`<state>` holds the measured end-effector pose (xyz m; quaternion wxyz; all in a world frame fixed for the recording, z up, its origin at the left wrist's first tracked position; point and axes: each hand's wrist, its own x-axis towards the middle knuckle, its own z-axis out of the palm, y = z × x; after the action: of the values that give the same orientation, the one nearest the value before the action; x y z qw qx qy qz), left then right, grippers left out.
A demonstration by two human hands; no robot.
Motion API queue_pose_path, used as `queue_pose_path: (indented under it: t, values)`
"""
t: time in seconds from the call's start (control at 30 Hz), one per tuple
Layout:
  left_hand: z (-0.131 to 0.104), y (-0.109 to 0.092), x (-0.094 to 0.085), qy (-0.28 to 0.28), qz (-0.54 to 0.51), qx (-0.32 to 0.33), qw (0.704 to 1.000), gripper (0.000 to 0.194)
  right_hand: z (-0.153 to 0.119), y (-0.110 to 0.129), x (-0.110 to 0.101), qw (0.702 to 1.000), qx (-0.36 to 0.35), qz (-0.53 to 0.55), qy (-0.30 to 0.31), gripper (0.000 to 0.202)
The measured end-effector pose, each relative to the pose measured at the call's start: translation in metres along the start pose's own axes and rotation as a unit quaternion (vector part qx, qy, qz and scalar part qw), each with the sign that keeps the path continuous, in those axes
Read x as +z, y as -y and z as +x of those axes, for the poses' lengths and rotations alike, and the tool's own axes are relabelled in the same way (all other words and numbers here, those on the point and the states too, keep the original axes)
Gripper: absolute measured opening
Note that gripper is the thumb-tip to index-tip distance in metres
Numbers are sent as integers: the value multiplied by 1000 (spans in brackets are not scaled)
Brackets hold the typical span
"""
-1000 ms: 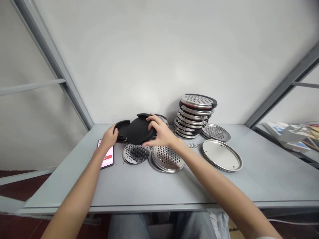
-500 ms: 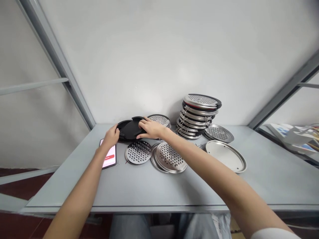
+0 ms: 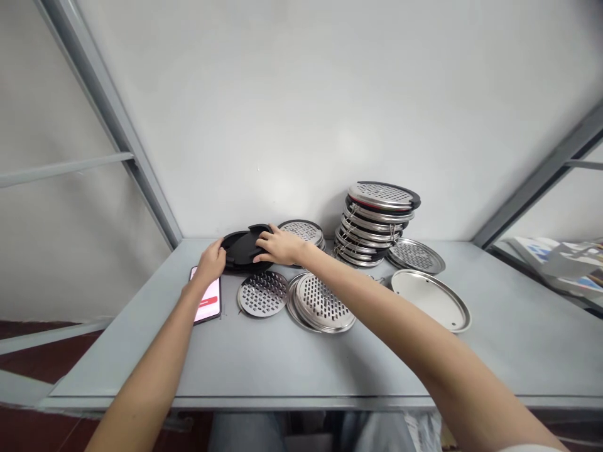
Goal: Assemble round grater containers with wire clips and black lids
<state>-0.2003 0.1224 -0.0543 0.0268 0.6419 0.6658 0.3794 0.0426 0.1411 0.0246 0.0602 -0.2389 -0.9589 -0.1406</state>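
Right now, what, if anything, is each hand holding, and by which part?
Black round trays: the left hand holds the stack's left edge, the right hand the right edge of the top tray.

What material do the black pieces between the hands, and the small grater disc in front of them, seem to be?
The black pieces: probably matte moulded plastic, since the colour is even and almost without glare; rubber is also possible. The small grater disc: polished metal, likely stainless steel, because its silvery surface shows bright and dark reflections.
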Motion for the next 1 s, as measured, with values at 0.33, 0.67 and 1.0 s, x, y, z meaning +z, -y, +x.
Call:
queue_pose_path:
  t: [0.33, 0.67, 1.0]
  values:
    - [0, -2, -6, 6, 16, -18, 1000, 52, 5, 5, 12, 1000, 13, 23, 2, 58]
    - [1, -3, -10, 9, 20, -37, 999, 52, 9, 7, 16, 1000, -1, 27, -3, 58]
    - [-1, -5, -9, 2, 17, -44, 999, 50, -19, -6, 28, 990, 112, 74, -47, 99]
